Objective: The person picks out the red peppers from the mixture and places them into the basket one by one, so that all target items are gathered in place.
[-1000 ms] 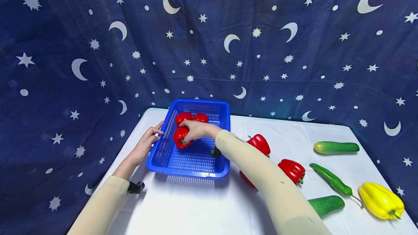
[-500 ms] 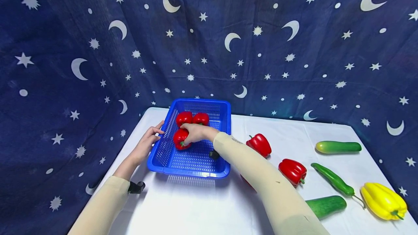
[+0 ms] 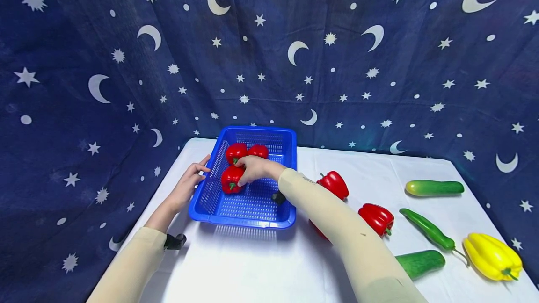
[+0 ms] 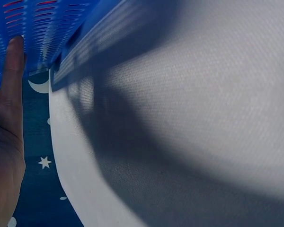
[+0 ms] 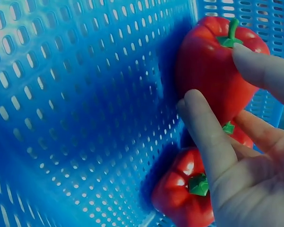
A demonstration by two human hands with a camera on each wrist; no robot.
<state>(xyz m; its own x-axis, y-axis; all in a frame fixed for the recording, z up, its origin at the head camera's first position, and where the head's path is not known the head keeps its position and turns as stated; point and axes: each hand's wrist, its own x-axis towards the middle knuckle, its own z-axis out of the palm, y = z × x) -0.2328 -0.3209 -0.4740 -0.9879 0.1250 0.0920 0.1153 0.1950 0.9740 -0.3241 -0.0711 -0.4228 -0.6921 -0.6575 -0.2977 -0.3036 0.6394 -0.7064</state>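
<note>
Inside the blue plastic basket [image 3: 244, 221] lie three red bell peppers. The nearest red bell pepper [image 3: 231, 180] rests against its left side, green stem toward me. Behind it sit a second red bell pepper [image 3: 236, 152] and a third [image 3: 258, 150]. My right hand [image 3: 258, 168] is beside the nearest pepper, thumb and fingers spread around its right side. In the right wrist view the thumb overlaps that pepper [image 5: 215, 71] near its stem; whether it touches is unclear. My left hand [image 3: 187, 185] rests its fingers on the basket's left side, a finger reaching the perforated wall [image 4: 38, 23].
On the white table [image 3: 236, 265], right of the basket, lie red bell peppers [image 3: 334, 184] [image 3: 376, 219], one more partly hidden under my right arm. Further right are cucumbers [image 3: 433, 188] [image 3: 421, 264], a long green chili pepper [image 3: 427, 228] and a yellow bell pepper [image 3: 491, 257].
The nearest red bell pepper has shifted slightly left, and its stem side shows more. My right hand's fingers have loosened from it and moved a little right. The left hand stays put.
</note>
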